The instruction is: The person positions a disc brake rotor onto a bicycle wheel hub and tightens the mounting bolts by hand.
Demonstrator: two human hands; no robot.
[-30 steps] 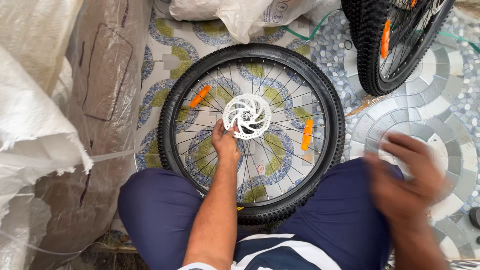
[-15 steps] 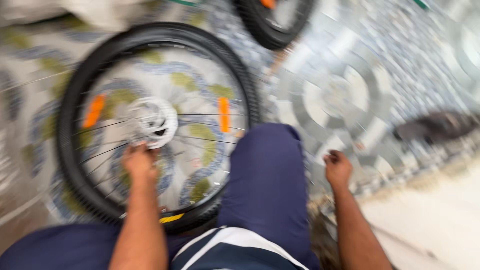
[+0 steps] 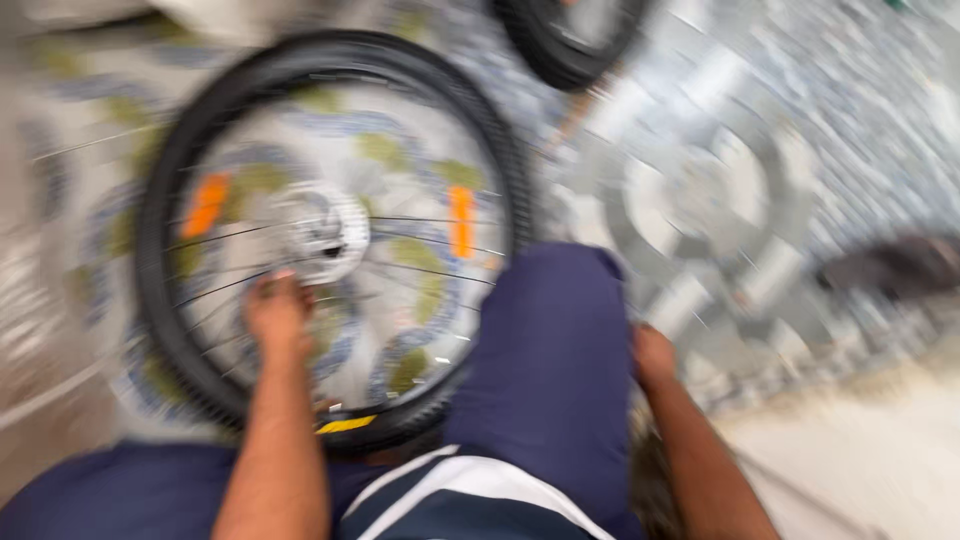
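Observation:
The picture is blurred by motion. A bicycle wheel (image 3: 170, 170) with a black tyre, thin spokes and two orange reflectors lies flat on the patterned tile floor in front of my knees. A silver disc (image 3: 322, 235) sits at its hub. My left hand (image 3: 278, 312) rests on the spokes just below the hub; its grip is too blurred to make out. My right hand (image 3: 652, 355) is down beside my right knee (image 3: 555, 340), fingers curled, and nothing shows in it.
Part of a second black wheel (image 3: 560, 45) lies at the top of the view. A dark object (image 3: 895, 265) sits on the tiles at the right. A pale concrete strip (image 3: 860, 450) runs along the lower right.
My view has swung right and down. My right hand dropped from in front of me to beside my right knee. My left hand stayed on the spokes by the hub.

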